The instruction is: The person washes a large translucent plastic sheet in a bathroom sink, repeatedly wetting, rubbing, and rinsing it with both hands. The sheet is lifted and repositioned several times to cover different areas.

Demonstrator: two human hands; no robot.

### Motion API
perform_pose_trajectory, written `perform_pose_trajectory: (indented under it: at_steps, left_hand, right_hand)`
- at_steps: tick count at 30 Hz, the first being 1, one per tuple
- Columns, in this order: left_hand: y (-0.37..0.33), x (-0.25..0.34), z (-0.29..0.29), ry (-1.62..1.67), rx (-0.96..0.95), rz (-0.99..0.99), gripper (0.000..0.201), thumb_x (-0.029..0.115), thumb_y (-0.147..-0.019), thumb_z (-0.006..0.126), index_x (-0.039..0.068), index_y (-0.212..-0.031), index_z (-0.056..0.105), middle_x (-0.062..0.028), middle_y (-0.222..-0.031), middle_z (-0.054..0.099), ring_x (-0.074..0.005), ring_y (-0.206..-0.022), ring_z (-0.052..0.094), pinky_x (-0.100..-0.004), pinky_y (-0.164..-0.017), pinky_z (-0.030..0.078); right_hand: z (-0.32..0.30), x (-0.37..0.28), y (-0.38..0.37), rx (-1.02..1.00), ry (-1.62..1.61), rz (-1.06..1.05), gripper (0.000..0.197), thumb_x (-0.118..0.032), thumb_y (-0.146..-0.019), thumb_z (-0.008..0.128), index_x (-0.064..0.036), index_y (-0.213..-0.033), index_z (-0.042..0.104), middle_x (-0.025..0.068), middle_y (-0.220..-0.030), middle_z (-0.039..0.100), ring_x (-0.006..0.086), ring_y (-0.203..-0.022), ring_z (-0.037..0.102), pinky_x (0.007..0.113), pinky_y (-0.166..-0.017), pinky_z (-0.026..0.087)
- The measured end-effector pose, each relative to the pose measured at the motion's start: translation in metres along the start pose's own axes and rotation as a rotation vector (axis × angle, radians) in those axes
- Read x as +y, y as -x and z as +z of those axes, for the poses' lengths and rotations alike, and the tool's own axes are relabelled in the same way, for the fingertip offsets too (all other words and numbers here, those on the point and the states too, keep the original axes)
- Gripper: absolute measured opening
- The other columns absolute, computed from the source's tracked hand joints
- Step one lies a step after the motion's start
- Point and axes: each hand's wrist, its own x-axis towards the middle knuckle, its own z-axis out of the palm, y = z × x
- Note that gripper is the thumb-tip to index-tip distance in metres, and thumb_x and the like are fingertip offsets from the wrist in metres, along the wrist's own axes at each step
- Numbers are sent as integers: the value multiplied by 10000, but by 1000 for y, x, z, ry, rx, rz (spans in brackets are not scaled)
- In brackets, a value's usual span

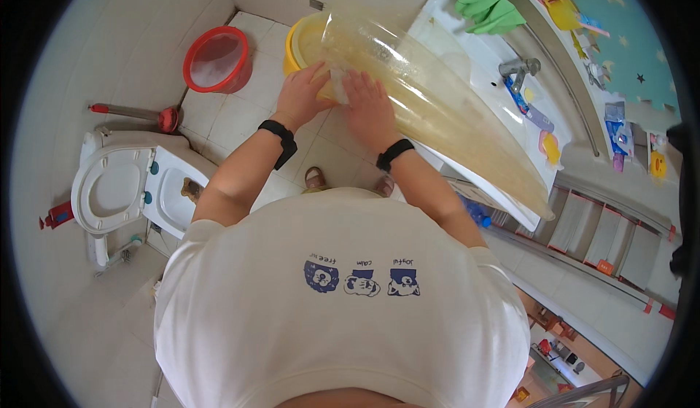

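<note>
A long, clear, yellowish plastic sheet (430, 91) lies curved over the white washbasin counter (503, 105), its left end reaching over a yellow bucket (293, 47). At that end, my left hand (300, 96) grips the edge, its fingers at the rim and thumb lower down. My right hand (370, 113) rests beside it, palm down, fingers stretched out flat on the sheet. Both wrists wear black bands. Part of the bucket is hidden beneath the sheet.
A red bucket (217, 59) stands on the tiles left of the yellow one. Further left are a toilet (120, 185) and a red plunger (166, 120). A faucet (519, 69) and green cloth (487, 7) are at the basin. A folded ladder (583, 226) lies right.
</note>
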Motion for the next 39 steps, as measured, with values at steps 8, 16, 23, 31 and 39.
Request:
perform_pose_trajectory:
  at_steps: [8,16,23,31,39]
  left_hand:
    - [-4,0,9,274,18,-126,505,304,-771,756,150,-1225,599,-125,-1398,448,-296,-1182,521,-391,-965,451]
    - [-10,-2,23,432,190,-232,516,261,-820,718,119,-1282,535,-145,-1276,536,-296,-1168,531,-360,-964,449]
    - [-4,-3,16,778,78,-253,534,225,-826,709,95,-1303,509,-91,-1071,607,-213,-985,604,-326,-922,456]
    - [28,-1,1,797,-23,-258,632,193,-837,693,70,-1391,415,-127,-1146,564,-244,-1101,559,-340,-960,445]
    - [41,22,-12,855,-62,-460,778,227,-868,677,55,-1483,233,-144,-1397,446,-186,-1178,517,-345,-936,448]
  right_hand:
    - [-27,97,102,50,174,399,531,-300,-929,486,-161,-1432,386,73,-1516,322,299,-1398,283,593,-1108,184]
    - [-41,187,203,73,174,791,511,-271,-913,509,-173,-1403,403,90,-1439,402,286,-1336,364,614,-1058,247]
    - [-82,226,209,-133,-81,634,443,-279,-791,676,-115,-1188,569,145,-1111,615,331,-1034,581,442,-856,470]
    - [-85,153,240,-100,132,429,198,-156,-760,670,-118,-937,590,108,-881,648,333,-862,612,443,-698,502]
    - [-59,130,264,29,135,390,201,-31,-716,595,-90,-906,573,114,-889,640,340,-874,598,441,-735,494]
